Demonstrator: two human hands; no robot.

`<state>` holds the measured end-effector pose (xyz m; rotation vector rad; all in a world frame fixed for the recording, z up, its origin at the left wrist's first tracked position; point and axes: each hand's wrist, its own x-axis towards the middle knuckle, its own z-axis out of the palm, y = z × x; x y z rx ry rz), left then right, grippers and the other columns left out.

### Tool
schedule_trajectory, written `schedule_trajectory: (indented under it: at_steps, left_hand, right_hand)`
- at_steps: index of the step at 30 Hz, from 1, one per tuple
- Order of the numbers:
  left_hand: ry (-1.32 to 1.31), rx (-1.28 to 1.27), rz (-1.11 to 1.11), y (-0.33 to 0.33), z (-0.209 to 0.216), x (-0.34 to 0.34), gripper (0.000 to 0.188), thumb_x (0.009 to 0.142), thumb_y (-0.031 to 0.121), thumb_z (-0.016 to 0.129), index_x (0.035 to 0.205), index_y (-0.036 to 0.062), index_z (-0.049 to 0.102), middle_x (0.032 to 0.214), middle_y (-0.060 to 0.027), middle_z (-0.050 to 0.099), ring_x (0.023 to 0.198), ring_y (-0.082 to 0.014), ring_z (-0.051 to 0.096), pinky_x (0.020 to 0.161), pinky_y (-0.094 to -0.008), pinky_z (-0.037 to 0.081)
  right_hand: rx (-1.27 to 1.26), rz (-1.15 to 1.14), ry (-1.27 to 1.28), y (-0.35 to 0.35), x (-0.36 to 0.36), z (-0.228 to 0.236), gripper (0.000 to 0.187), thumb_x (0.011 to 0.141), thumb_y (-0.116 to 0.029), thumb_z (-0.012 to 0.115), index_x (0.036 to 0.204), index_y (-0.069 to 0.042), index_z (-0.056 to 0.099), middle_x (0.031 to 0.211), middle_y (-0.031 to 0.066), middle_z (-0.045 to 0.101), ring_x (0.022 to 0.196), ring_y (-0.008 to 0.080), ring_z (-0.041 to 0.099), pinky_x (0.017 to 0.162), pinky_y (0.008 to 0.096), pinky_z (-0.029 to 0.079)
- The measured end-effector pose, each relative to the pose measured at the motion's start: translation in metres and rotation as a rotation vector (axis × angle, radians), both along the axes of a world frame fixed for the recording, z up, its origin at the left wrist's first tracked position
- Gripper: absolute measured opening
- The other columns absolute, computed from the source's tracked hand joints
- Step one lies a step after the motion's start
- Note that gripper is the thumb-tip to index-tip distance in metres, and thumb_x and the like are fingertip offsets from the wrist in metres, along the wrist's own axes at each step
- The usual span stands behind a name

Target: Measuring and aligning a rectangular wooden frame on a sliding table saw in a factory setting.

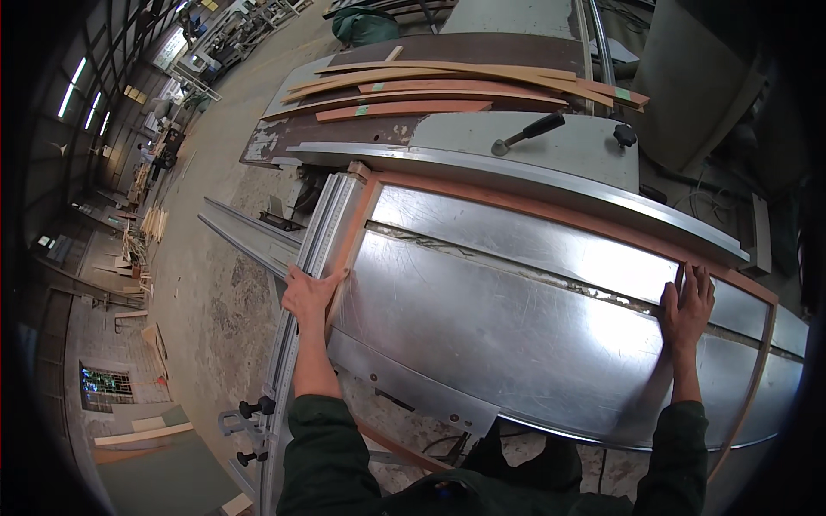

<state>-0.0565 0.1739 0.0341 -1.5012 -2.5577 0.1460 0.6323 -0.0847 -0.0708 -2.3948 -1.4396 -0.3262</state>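
Observation:
A large reddish-brown wooden frame lies across the shiny metal saw table, its far rail alongside a metal fence. My left hand spans the grooved aluminium rail and the frame's left side, thumb on the wood and fingers over the aluminium. On the far rail, toward the right, my right hand rests with its fingertips gripping the wood. The frame's near side is partly hidden by my arms and body. A dark slot runs lengthwise across the table inside the frame.
Several thin wooden strips lie stacked beyond the fence. A black-handled lever and a black knob stand on the machine behind it. Black clamp knobs jut out at lower left. Concrete floor and timber piles extend leftward.

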Motion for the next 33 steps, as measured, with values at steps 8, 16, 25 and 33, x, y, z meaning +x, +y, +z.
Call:
schedule_trajectory:
  at_steps: [8,16,25,33]
  left_hand:
    - [0.001,0.030,0.016,-0.011,-0.004,0.023,0.133,0.059,0.085,0.090,0.148,-0.0070,0.053,0.137,-0.0293,0.068,0.117,-0.0449,0.074,0.100,-0.0540,0.058]
    - [0.015,0.008,-0.007,-0.015,-0.007,0.033,0.118,0.060,0.083,0.091,0.133,-0.0047,0.059,0.130,-0.0260,0.071,0.112,-0.0446,0.076,0.097,-0.0542,0.059]
    - [-0.045,-0.031,-0.038,-0.026,-0.007,0.029,0.118,0.064,0.077,0.092,0.141,-0.0055,0.056,0.137,-0.0261,0.067,0.116,-0.0438,0.075,0.097,-0.0531,0.059]
    - [-0.070,0.084,-0.205,-0.055,-0.031,0.007,0.124,0.072,0.062,0.089,0.163,-0.0061,0.041,0.166,-0.0297,0.047,0.118,-0.0444,0.073,0.096,-0.0526,0.059]
  right_hand:
    - [0.023,0.022,0.054,-0.008,0.015,0.000,0.058,0.101,-0.030,0.068,0.155,-0.007,0.061,0.164,0.0190,0.054,0.156,0.0407,0.045,0.126,0.0560,0.035]
    - [-0.034,-0.005,0.002,-0.013,0.021,-0.002,0.063,0.105,-0.033,0.062,0.163,-0.009,0.052,0.169,0.0138,0.053,0.163,0.0385,0.037,0.131,0.0554,0.026]
    - [-0.132,-0.055,-0.079,-0.025,0.031,-0.004,0.068,0.106,-0.038,0.061,0.169,-0.016,0.048,0.170,0.0081,0.053,0.165,0.0309,0.036,0.134,0.0530,0.012]
    - [-0.218,-0.052,-0.009,-0.045,0.033,0.000,0.063,0.105,-0.039,0.065,0.163,-0.015,0.055,0.166,0.0065,0.056,0.163,0.0301,0.039,0.132,0.0546,0.014]
